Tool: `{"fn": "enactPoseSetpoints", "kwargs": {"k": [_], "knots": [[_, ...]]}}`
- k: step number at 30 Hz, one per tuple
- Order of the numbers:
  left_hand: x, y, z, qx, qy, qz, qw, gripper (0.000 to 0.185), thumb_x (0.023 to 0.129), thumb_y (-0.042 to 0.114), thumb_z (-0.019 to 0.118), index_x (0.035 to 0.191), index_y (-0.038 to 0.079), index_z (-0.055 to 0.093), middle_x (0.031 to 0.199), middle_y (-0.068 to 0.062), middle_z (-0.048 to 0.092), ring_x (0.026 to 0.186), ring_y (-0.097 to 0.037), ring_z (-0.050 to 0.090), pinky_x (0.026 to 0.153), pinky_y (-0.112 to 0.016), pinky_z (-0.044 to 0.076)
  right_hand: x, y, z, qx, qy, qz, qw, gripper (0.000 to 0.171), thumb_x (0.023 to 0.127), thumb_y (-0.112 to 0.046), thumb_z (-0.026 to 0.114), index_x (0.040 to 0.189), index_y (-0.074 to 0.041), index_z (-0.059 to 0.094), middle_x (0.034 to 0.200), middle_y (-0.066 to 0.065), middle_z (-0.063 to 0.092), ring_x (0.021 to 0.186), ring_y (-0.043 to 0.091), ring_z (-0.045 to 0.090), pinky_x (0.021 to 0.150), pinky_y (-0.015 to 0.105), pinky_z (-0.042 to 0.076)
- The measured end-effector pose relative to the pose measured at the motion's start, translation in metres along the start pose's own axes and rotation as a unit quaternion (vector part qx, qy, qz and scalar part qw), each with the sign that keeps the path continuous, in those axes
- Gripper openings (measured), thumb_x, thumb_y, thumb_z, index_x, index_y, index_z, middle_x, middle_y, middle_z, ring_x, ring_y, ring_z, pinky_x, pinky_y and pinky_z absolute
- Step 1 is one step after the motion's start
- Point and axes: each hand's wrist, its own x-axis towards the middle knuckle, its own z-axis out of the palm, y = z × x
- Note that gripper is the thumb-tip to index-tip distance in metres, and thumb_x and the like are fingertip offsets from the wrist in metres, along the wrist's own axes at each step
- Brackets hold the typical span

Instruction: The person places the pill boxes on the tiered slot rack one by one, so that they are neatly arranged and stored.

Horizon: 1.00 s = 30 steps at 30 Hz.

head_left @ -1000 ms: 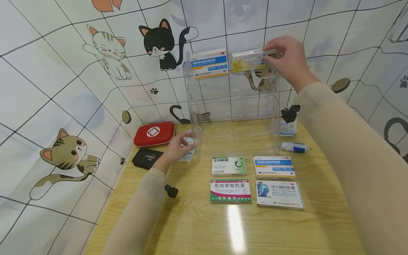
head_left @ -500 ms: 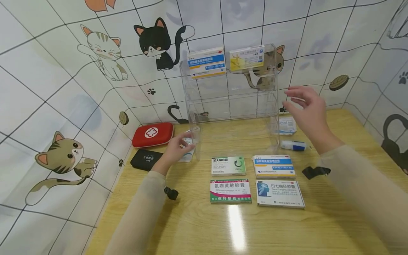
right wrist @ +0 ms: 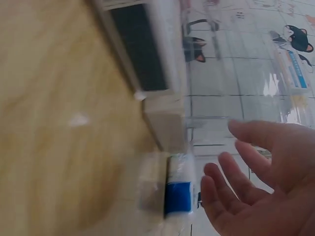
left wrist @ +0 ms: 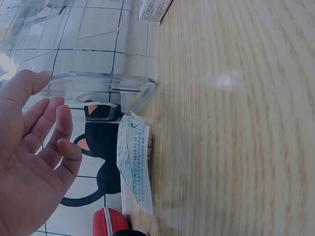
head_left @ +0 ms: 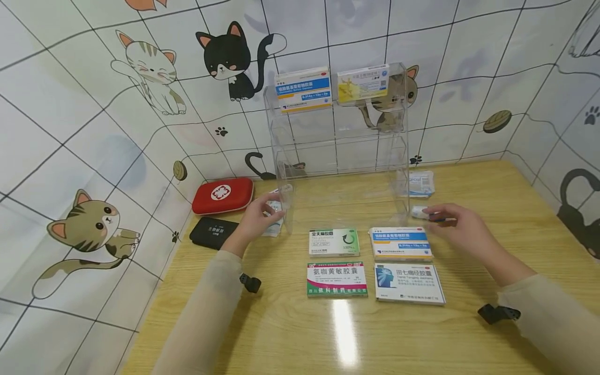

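Note:
My left hand (head_left: 255, 221) grips the left side edge of a clear tiered display rack (head_left: 339, 175). In the left wrist view, its thumb and curled fingers lie either side of that clear edge. On the rack's top tier stand a blue-and-white medicine box (head_left: 303, 91) and a yellow-and-white medicine box (head_left: 363, 85). My right hand (head_left: 461, 229) hovers with loosely bent fingers right of another blue-and-white medicine box (head_left: 401, 244) on the table, overlapping a white tube with a blue band (right wrist: 177, 197). In the right wrist view nothing lies between its fingers.
Near the middle of the table (head_left: 281, 333) lie a green-and-white box (head_left: 333, 242), a pink-and-green box (head_left: 337, 279) and a white box (head_left: 409, 283). A red case (head_left: 222, 196), black pouch (head_left: 213, 233) and paper packet (left wrist: 134, 162) sit left; another packet (head_left: 421, 184) lies right.
My right hand has let go of the yellow-and-white medicine box on the top tier and come down to the right of the boxes on the table. My left hand stays at the rack.

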Motion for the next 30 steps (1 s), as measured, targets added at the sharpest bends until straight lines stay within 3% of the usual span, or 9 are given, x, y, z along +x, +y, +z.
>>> {"fn": "enactPoseSetpoints", "kwargs": {"k": [3, 8, 14, 17, 24, 30], "knots": [[0.000, 0.001, -0.001, 0.001, 0.002, 0.003, 1.0000, 0.052, 0.095, 0.028, 0.076, 0.143, 0.023, 0.058, 0.129, -0.003, 0.063, 0.097, -0.024, 0.063, 0.072, -0.033, 0.054, -0.005, 0.011, 0.004, -0.019, -0.043, -0.016, 0.999, 0.047, 0.095, -0.031, 0.076, 0.134, -0.007, 0.065, 0.132, 0.020, 0.065, 0.117, 0.038, 0.063, 0.082, 0.016, 0.051], [0.000, 0.003, -0.002, 0.004, -0.005, 0.011, 0.9999, 0.053, 0.095, 0.026, 0.075, 0.144, 0.021, 0.057, 0.133, -0.003, 0.063, 0.096, -0.022, 0.063, 0.073, -0.035, 0.054, -0.009, 0.025, 0.009, -0.036, -0.086, -0.044, 0.995, 0.057, 0.091, -0.035, 0.080, 0.138, -0.008, 0.062, 0.130, 0.017, 0.066, 0.117, 0.037, 0.064, 0.087, 0.034, 0.057], [-0.001, 0.004, 0.000, 0.012, -0.002, 0.007, 0.9999, 0.055, 0.095, 0.026, 0.075, 0.146, 0.018, 0.056, 0.134, -0.002, 0.062, 0.096, -0.022, 0.063, 0.073, -0.035, 0.054, -0.011, 0.029, 0.009, -0.039, -0.109, -0.041, 0.992, 0.070, 0.088, -0.042, 0.081, 0.144, -0.008, 0.057, 0.128, 0.016, 0.066, 0.116, 0.036, 0.064, 0.089, 0.040, 0.057], [0.000, 0.002, 0.000, 0.009, 0.000, 0.003, 1.0000, 0.054, 0.095, 0.028, 0.076, 0.145, 0.021, 0.057, 0.133, -0.001, 0.063, 0.096, -0.023, 0.064, 0.074, -0.034, 0.054, -0.010, 0.028, 0.008, -0.038, -0.115, -0.033, 0.992, 0.073, 0.087, -0.044, 0.082, 0.145, -0.006, 0.057, 0.127, 0.018, 0.065, 0.115, 0.036, 0.064, 0.091, 0.049, 0.057], [-0.001, 0.000, 0.001, 0.003, 0.006, 0.008, 0.9999, 0.051, 0.095, 0.026, 0.076, 0.143, 0.022, 0.058, 0.133, -0.002, 0.063, 0.094, -0.023, 0.064, 0.071, -0.031, 0.054, -0.009, 0.029, 0.009, -0.033, -0.110, -0.005, 0.993, 0.076, 0.083, -0.046, 0.085, 0.140, -0.003, 0.058, 0.124, 0.020, 0.068, 0.110, 0.036, 0.067, 0.087, 0.046, 0.057], [-0.001, -0.001, 0.004, 0.005, 0.012, 0.016, 0.9998, 0.050, 0.095, 0.025, 0.075, 0.142, 0.022, 0.058, 0.135, -0.001, 0.062, 0.093, -0.022, 0.064, 0.070, -0.030, 0.054, -0.015, 0.023, 0.005, -0.009, -0.071, 0.023, 0.997, 0.062, 0.087, -0.041, 0.083, 0.133, -0.007, 0.061, 0.126, 0.023, 0.069, 0.112, 0.039, 0.070, 0.084, 0.041, 0.060]]}}
